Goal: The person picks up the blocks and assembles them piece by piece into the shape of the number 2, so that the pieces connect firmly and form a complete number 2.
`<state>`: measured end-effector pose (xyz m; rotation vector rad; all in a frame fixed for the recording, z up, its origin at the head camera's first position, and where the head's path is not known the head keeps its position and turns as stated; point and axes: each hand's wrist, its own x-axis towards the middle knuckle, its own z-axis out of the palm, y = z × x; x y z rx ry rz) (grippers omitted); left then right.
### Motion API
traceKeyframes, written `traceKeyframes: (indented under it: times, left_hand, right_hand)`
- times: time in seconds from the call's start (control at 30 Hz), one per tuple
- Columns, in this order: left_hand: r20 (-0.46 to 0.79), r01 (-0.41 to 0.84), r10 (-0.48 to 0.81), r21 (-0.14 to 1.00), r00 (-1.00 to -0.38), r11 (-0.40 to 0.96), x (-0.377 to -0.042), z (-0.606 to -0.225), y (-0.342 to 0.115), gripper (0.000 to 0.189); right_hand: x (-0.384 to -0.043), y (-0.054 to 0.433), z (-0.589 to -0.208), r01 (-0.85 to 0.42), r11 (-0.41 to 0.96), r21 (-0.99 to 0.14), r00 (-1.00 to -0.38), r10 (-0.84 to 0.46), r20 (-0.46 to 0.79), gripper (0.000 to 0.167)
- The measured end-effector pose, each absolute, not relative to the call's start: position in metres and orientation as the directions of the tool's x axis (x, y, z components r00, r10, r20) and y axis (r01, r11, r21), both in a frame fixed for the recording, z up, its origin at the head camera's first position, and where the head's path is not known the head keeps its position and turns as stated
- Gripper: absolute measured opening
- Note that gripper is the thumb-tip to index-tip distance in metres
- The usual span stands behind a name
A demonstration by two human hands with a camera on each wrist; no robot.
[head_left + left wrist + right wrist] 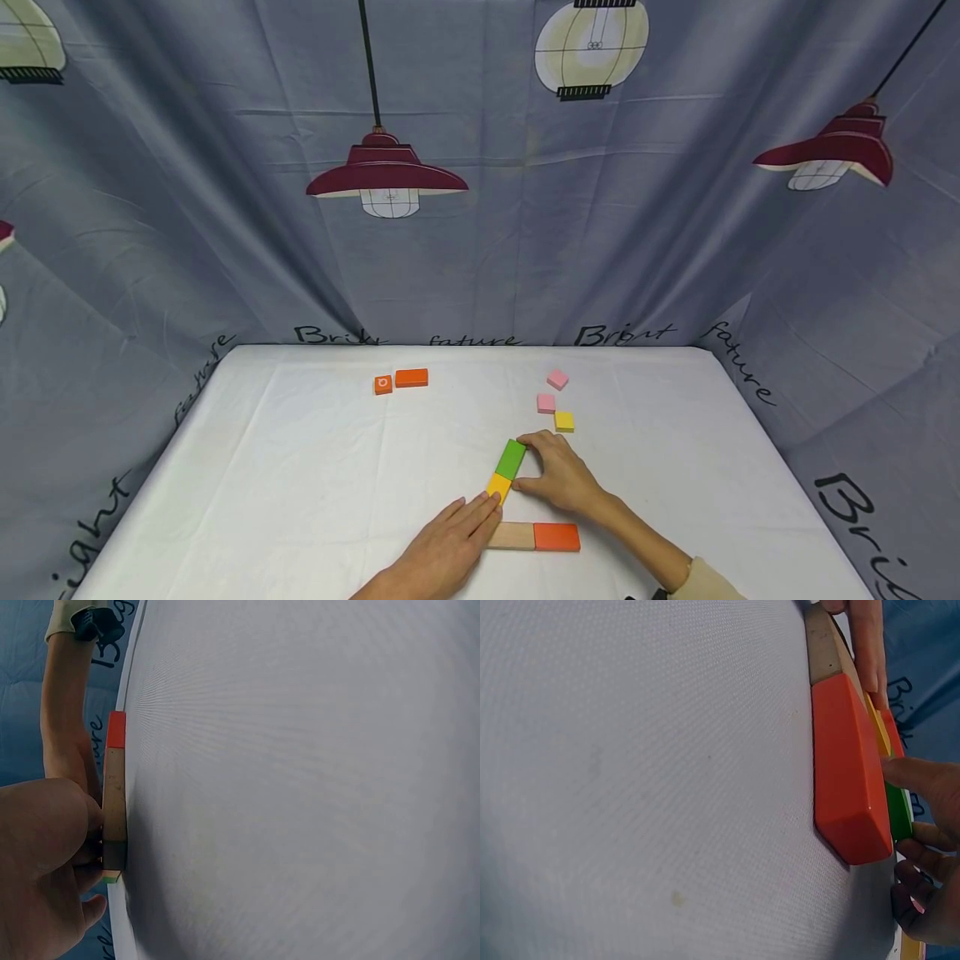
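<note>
A green block (511,459) and a yellow block (498,486) lie end to end in a slanting row on the white table. My left hand (448,543) reaches in from the near side, its straight fingers resting on the yellow block's near end. From the right, my right hand (564,477) holds the green block, index finger at its far corner and thumb at its side by the joint. Just nearer, a wood-coloured block (513,536) joins an orange-red block (557,537); the left hand hides the row's left end.
Two orange blocks, one small (383,384) and one longer (412,378), lie at the back left. Behind the right hand are two pink blocks (557,380) and a small yellow block (564,422). A grey curtain (480,250) hangs along the table's back edge.
</note>
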<state>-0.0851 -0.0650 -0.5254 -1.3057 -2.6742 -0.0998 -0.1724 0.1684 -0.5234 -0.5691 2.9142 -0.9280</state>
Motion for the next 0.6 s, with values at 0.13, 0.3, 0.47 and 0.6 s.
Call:
traceKeyframes:
  times: [0.13,0.3,0.47,0.6]
  left_hand:
    - [0.17,0.785,0.774,-0.001,-0.61,0.619,-0.085,-0.5252,-0.0654,0.052]
    - [0.175,0.786,0.773,0.004,-0.609,0.618,-0.0852,-0.5259,-0.0655,0.052]
    - [0.186,0.788,0.774,0.004,-0.605,0.615,-0.0847,-0.5255,-0.0659,0.052]
    - [0.193,0.786,0.771,0.0,-0.607,0.619,-0.0847,-0.5244,-0.0659,0.051]
  right_hand:
    - [-0.1726,0.1685,-0.5237,-0.338,0.753,-0.564,-0.931,-0.355,0.084,0.061]
    - [-0.1725,0.1681,-0.524,-0.342,0.757,-0.557,-0.93,-0.356,0.088,0.06]
    - [-0.1724,0.1688,-0.5242,-0.352,0.753,-0.556,-0.927,-0.361,0.098,0.061]
    - [-0.1732,0.1724,-0.524,-0.349,0.737,-0.579,-0.929,-0.354,0.11,0.062]
